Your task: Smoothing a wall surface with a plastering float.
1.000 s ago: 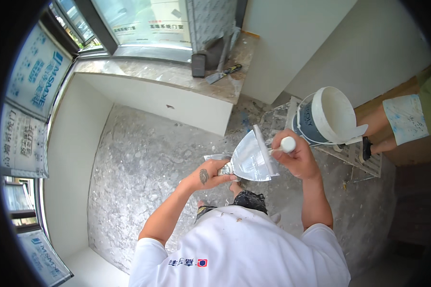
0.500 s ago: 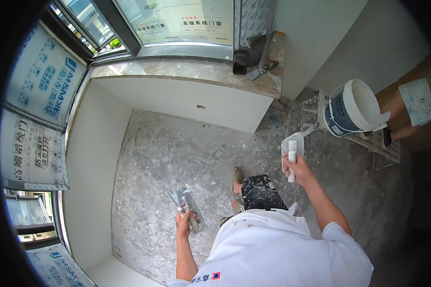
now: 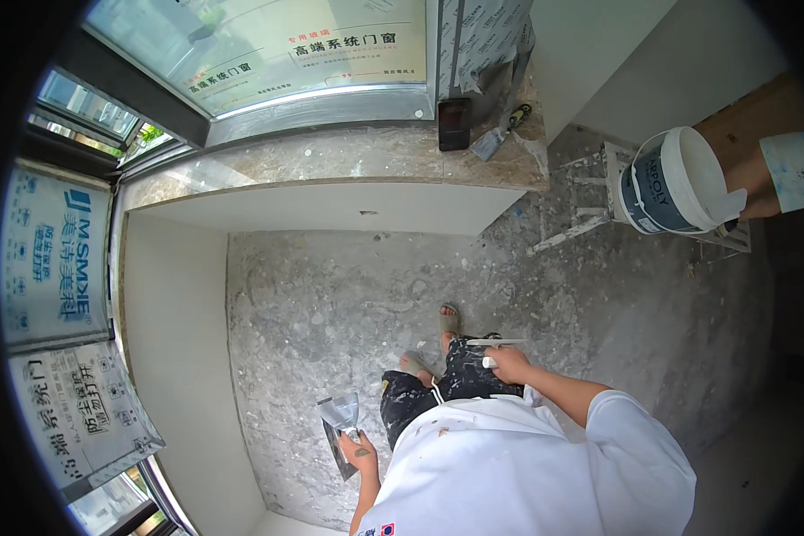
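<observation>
My left hand (image 3: 359, 452) is closed round the handles of two tools, low over the floor left of my legs. One is a putty knife (image 3: 338, 411) with a broad, pale blade. The other is a flat trowel (image 3: 337, 452) with a dark, smeared blade beside it. In front of my right thigh, my right hand (image 3: 511, 365) grips the white handle of a plastic trowel (image 3: 498, 342). That trowel's thin blade shows edge-on above my fingers.
A white bucket with a dark label (image 3: 659, 192) rests on a splattered step stool (image 3: 609, 174) at right. On the stone sill (image 3: 375, 159) are a black phone-like object (image 3: 454, 125) and another scraper (image 3: 491, 140). Low white walls (image 3: 174, 330) border the stained floor (image 3: 317, 304).
My right hand has moved left toward my body, turning the plastic trowel edge-on. My left hand has dropped lower, its tools now fanned apart. The view has shifted and my feet appear stepping.
</observation>
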{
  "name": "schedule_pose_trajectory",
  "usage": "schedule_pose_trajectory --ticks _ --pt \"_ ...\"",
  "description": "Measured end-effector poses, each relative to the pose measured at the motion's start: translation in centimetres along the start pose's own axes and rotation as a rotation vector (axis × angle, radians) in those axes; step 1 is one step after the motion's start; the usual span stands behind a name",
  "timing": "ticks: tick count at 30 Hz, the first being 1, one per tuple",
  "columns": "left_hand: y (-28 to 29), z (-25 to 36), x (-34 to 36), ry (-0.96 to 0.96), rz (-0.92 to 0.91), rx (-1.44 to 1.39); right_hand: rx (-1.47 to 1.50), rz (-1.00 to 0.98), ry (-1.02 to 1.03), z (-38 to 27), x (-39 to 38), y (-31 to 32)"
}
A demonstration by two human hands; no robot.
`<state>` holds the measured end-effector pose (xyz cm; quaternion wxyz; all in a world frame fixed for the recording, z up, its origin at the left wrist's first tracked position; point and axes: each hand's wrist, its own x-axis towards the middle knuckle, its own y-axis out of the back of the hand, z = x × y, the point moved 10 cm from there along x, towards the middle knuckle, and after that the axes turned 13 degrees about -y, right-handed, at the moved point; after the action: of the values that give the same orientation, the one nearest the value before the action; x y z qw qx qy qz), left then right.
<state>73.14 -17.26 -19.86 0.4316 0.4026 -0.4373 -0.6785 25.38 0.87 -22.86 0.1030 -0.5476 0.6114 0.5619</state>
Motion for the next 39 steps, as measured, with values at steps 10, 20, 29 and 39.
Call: schedule_pose_trajectory --ticks 10,20,29,39 --pt "1.5 -4.3 21.6 -0.317 -0.164 0.021 0.226 -0.178 -0.065 -9.2 -5.8 -5.8" --pt "6.7 -8.5 28.3 -0.389 -0.185 0.232 0.163 -0.397 0.547 -37.8 8.4 -20.3" --pt "10.1 -0.6 31.0 -0.258 0.149 0.014 0.318 -0.677 0.786 -38.5 1.0 -20.2" --pt "17.6 18.8 45.7 -0.683 0.416 0.101 0.646 -0.019 0.267 -20.2 13.1 -7.8"
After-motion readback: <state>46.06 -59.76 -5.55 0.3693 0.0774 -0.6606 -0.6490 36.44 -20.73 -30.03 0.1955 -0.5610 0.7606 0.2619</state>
